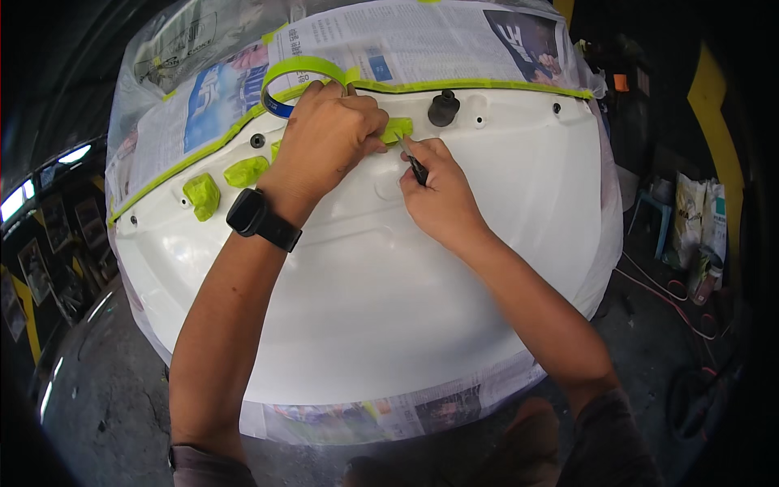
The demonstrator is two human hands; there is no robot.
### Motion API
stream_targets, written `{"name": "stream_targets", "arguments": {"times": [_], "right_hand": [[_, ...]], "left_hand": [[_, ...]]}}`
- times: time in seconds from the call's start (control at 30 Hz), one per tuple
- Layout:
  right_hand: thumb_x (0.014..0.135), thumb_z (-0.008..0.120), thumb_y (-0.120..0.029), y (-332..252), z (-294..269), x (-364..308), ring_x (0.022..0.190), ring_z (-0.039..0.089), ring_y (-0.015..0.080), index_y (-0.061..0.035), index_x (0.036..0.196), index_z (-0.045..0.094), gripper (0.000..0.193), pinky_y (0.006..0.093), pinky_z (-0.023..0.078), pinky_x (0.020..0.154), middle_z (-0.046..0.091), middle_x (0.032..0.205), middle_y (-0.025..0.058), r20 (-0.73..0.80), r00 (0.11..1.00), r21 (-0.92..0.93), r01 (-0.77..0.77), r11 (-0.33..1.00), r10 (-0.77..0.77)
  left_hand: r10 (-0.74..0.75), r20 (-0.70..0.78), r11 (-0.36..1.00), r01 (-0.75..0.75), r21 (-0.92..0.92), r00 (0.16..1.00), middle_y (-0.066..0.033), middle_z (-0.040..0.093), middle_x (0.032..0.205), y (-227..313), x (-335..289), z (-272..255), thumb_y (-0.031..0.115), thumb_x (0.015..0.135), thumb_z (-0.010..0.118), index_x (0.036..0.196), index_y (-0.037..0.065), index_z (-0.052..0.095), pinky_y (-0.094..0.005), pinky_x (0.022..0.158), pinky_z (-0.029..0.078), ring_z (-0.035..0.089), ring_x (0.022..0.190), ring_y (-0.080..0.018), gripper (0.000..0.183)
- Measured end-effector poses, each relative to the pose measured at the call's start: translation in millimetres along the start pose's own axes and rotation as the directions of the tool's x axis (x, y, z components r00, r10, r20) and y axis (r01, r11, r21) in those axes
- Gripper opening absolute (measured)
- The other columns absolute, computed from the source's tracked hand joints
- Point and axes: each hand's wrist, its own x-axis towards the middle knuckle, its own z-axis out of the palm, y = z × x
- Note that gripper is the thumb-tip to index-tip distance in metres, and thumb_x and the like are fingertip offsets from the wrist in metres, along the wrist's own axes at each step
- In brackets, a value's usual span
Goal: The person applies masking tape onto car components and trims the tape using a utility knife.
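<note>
My left hand (337, 130), with a black watch on its wrist, is closed and holds a roll of yellow-green masking tape (284, 73). Its fingertips are at a strip of the same tape (398, 130) on the white car panel (389, 300). From the right, my right hand (438, 187) grips a slim knife with a black handle (418, 170). The blade tip meets the strip. Two crumpled tape patches, one (201, 196) and another (246, 171), cover spots on the panel to the left. My left hand hides part of the panel's upper middle.
Newspaper (438, 40) edged with green tape masks the panel's far side, and more paper wraps its near edge. A black rubber plug (443, 108) sticks up right of my hands. On the floor at right are bags (690, 215) and a red hose (661, 294).
</note>
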Motion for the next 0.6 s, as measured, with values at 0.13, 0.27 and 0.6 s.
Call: {"name": "stream_targets", "arguments": {"times": [0.13, 0.27, 0.6], "right_hand": [[0.095, 0.061, -0.011, 3.3, -19.9, 18.1, 0.077, 0.063, 0.0184, 0.0012, 0.111, 0.068, 0.021, 0.0326, 0.052, 0.074, 0.063, 0.094, 0.0082, 0.231, 0.938, 0.109, -0.288, 0.951, 0.258], [0.099, 0.067, -0.022, -2.2, -20.1, 35.1, 0.059, 0.055, 0.0119, -0.0024, 0.092, 0.063, 0.021, 0.0299, 0.047, 0.059, 0.058, 0.069, 0.0029, 0.034, 0.97, 0.231, -0.242, 0.942, 0.241], [0.096, 0.074, -0.017, 2.4, -17.7, 42.1, 0.061, 0.057, 0.0118, -0.0054, 0.088, 0.06, 0.02, 0.0277, 0.046, 0.054, 0.061, 0.075, 0.0036, 0.342, 0.869, 0.366, -0.473, 0.802, 0.356]], "left_hand": [[0.026, 0.039, 0.992, -0.031, 0.126, 0.999, -0.0042, 0.068, 0.085, 0.6, 0.6, 3.1, 0.021, 0.073, 0.085, 0.088, 0.009, 0.07, -0.0416, 0.089, 0.046, 0.062, 0.087, -0.0307, 0.024], [-0.007, -0.029, 0.995, 0.01, 0.104, 1.0, -0.0057, 0.067, 0.085, 5.7, -2.8, 7.0, 0.026, 0.072, 0.086, 0.084, 0.009, 0.067, -0.0428, 0.088, 0.046, 0.061, 0.086, -0.0315, 0.028], [-0.002, -0.059, 0.984, 0.013, 0.179, 0.998, -0.0052, 0.066, 0.086, 7.7, -6.2, 17.2, 0.028, 0.076, 0.084, 0.083, 0.009, 0.066, -0.0421, 0.085, 0.047, 0.061, 0.083, -0.0312, 0.028]]}}
